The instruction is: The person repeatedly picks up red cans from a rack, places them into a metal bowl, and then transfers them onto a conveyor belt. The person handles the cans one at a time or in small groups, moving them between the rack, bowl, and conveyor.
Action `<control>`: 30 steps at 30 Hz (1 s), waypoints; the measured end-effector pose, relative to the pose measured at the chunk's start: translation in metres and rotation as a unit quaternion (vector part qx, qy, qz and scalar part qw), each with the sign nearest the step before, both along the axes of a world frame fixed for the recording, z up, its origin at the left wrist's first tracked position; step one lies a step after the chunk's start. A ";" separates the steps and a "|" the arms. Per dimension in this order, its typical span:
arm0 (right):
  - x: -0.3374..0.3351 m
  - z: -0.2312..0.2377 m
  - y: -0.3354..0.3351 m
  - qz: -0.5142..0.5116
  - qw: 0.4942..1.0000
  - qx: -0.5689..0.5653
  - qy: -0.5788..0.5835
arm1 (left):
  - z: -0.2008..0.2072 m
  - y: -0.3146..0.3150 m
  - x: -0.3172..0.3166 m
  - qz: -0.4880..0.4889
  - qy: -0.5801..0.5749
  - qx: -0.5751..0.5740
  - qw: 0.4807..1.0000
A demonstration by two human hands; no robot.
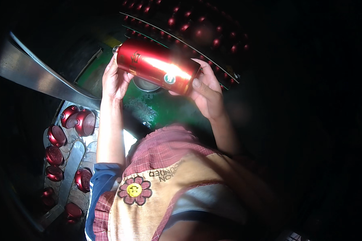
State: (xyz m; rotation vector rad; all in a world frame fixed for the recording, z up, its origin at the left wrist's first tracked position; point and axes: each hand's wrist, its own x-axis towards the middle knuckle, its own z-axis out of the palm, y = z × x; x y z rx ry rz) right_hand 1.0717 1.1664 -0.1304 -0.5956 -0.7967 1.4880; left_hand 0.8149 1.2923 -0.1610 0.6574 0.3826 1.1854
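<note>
Both hands hold a glossy red cylindrical bottle nearly level, slanting down to the right. It carries gold-coloured lettering and a round green-and-white sticker, and bright light glares off its side. At the narrow end, with its small silver-coloured neck, my left hand grips with the thumb along the edge. My right hand is wrapped round the wide end, thumb on the near side. Partly hidden below the bottle is a round metal piece on a green surface.
Several dark red bottles stand on a slatted conveyor at left. A curved metal guard rises beside it. Rows of red bottles lie beyond a pale rail at the back. The right side is dark.
</note>
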 end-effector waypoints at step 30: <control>0.083 -0.042 0.073 -0.073 0.990 -0.102 0.056 | -0.079 0.073 0.094 -0.051 -0.027 -0.118 0.991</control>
